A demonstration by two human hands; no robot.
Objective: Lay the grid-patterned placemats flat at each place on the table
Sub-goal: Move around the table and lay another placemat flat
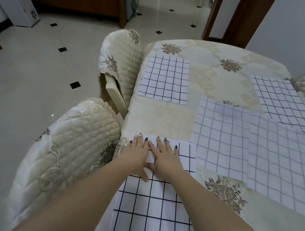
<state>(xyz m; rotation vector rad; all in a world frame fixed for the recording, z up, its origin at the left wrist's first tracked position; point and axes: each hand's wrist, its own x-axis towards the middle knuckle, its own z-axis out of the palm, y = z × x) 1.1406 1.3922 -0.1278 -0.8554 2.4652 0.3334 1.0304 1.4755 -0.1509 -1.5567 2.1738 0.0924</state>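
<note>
I am pressing both palms flat on the near placemat (155,203), the bold-gridded one at the near-left place on the dining table (159,118). My left hand (138,152) and right hand (165,154) are lying side by side near the mat's far edge, fingers spread and unclenched, gripping nothing, just bearing down on the cloth. The mat's near end seems to be running off the table's near edge toward me, though I cannot tell how far it hangs.

Beyond this mat, a second bold-gridded placemat (165,78) is sitting flat at the far-left place, beside a quilted chair back (120,62). To the right of my mat a larger fine-gridded cloth (223,137) is lying across the table's middle, and another fine-gridded placemat (281,100) is sitting at the far-right place, overlapping the larger cloth.

I judge this to be the smoothing step for the near-left place. The next move calls for sweeping my palms apart and outward to flatten creases, then squaring the mat to the table's edge.
</note>
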